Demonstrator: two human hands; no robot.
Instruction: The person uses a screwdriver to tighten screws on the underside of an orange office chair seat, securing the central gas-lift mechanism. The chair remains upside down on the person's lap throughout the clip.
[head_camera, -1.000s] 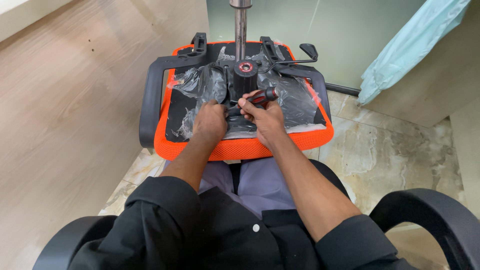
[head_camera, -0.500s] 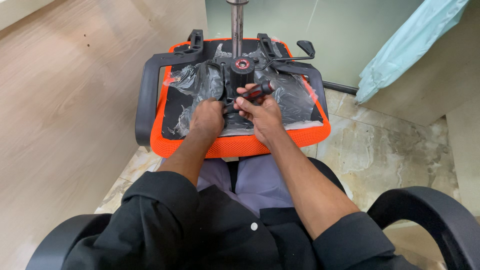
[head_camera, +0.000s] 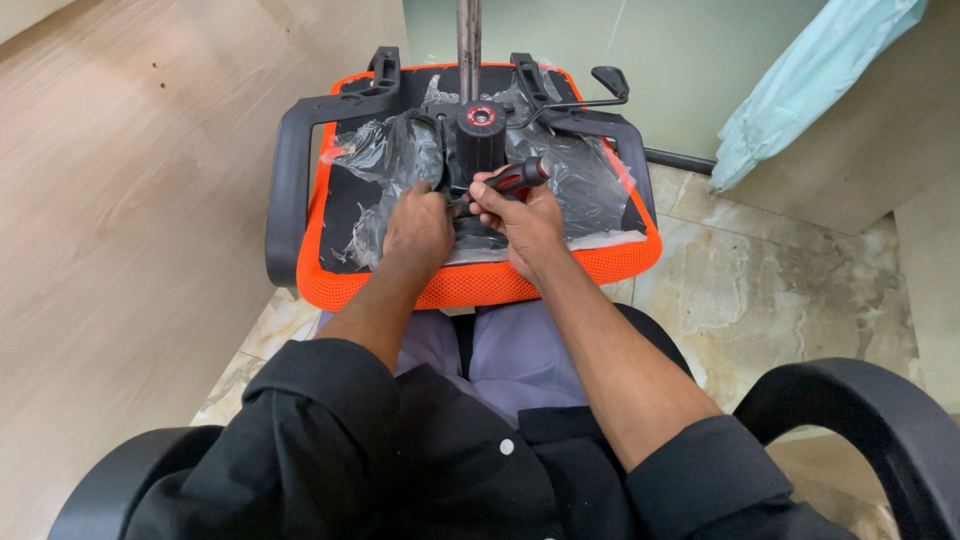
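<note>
An upturned orange office chair seat (head_camera: 470, 285) lies in front of me, its underside covered by crumpled clear plastic (head_camera: 385, 165). A black mechanism plate with a gas cylinder (head_camera: 478, 130) stands at its centre. My right hand (head_camera: 525, 222) grips a screwdriver (head_camera: 522, 177) with a black and red handle, angled toward the mechanism. My left hand (head_camera: 418, 225) rests on the plate beside it, fingers pressed down on the black metal; what is under the fingertips is hidden.
Black armrests (head_camera: 290, 180) flank the seat on both sides. A lever (head_camera: 605, 85) sticks out at the back right. A pale blue plastic sheet (head_camera: 810, 90) hangs at the upper right. Marble floor (head_camera: 780, 290) lies right, a wooden panel (head_camera: 130, 200) left. Another chair's black armrest (head_camera: 860, 410) curves at bottom right.
The seat and both hands sit slightly lower and more centred in view. My hands keep their hold; the screwdriver handle has shifted only a little.
</note>
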